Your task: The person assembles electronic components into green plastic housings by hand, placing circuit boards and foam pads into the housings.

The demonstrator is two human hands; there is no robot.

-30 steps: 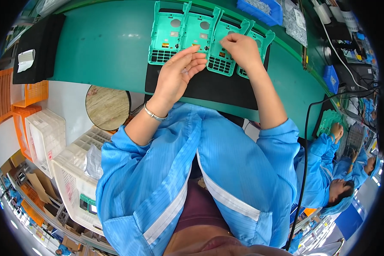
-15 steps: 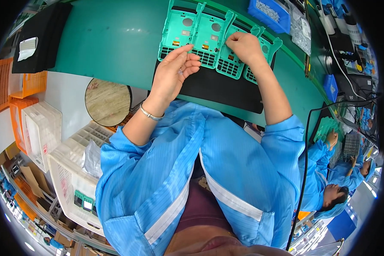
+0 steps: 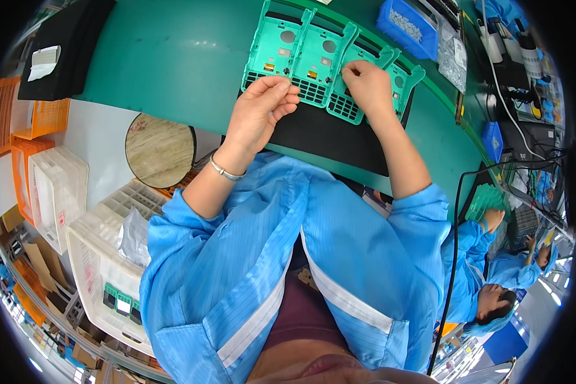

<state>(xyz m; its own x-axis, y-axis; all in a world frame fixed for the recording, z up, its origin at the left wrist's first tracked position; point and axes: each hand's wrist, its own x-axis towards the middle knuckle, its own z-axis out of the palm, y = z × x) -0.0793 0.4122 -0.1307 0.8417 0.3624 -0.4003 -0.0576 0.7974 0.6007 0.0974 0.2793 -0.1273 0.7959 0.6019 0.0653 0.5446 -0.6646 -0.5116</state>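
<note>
Several green plastic housings (image 3: 318, 61) lie side by side in a row, their grid ends toward me. Each of the better-seen ones has a round hole and a small yellow label. My left hand (image 3: 262, 110) is closed at the grid end of the leftmost housing, thumb against the curled fingers. My right hand (image 3: 369, 86) is bent over the third housing with thumb and fingertips pinched together, hiding part of it. Anything small inside either pinch is too hidden to name.
A black mat (image 3: 307, 136) lies under the housings on the green tabletop (image 3: 166, 57). Beyond stand a blue bin (image 3: 408, 29) of small pale parts and a clear bag (image 3: 451, 57). A round stool (image 3: 160, 150) and white crates (image 3: 99, 256) are at left; a co-worker (image 3: 480, 281) sits at right.
My left fingers, more spread before, have drawn together into a closed pinch. My right hand stays pinched over the third housing, slightly lower in the picture. The whole view has shifted a little.
</note>
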